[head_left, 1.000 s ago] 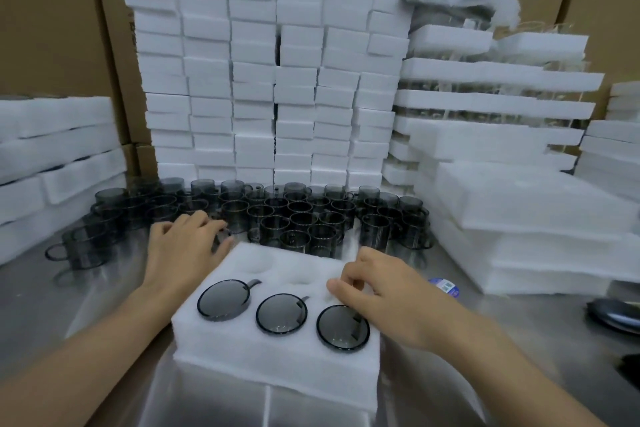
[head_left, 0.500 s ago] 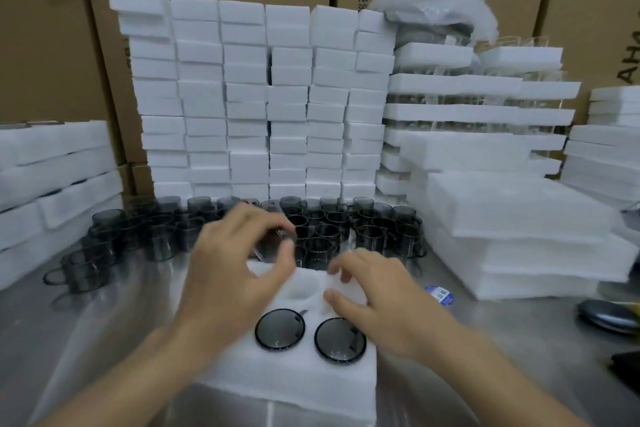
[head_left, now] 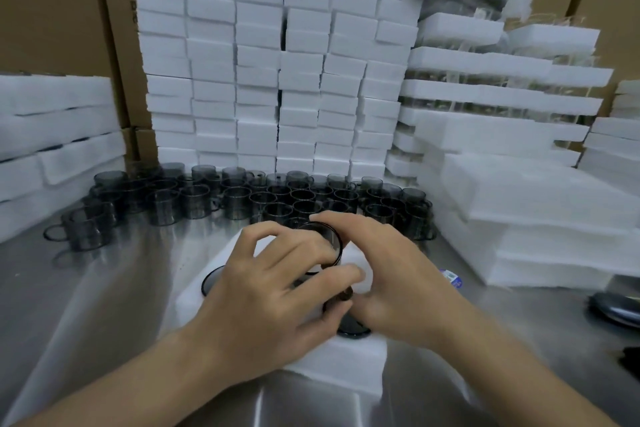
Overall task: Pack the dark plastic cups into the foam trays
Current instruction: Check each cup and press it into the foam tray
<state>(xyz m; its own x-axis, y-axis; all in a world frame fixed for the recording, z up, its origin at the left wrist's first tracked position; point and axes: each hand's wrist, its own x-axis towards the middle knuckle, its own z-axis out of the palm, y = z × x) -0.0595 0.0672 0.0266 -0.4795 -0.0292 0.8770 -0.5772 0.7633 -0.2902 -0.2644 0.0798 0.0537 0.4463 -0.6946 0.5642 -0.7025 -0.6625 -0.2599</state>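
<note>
A white foam tray [head_left: 349, 369] lies on the steel table in front of me. My left hand [head_left: 266, 305] grips a dark plastic cup [head_left: 327, 243] held over the tray's far row. My right hand [head_left: 391, 274] meets it from the right, fingers on the cup's rim and side. Two cups set in the near row peek out from under my hands, one at the left [head_left: 211, 281] and one at the right [head_left: 351, 328]. Several loose dark cups [head_left: 242, 201] with handles stand in a cluster just behind the tray.
Stacks of white foam blocks [head_left: 263, 62] form a wall behind the cups. Filled foam trays [head_left: 502, 97] are piled at the right, more foam [head_left: 52, 132] at the left. Cardboard boxes stand behind. A dark object [head_left: 613, 308] lies at the table's right edge.
My left hand took a cup from the loose cluster and carried it over the tray. My right hand rose from the near right cup to meet it.
</note>
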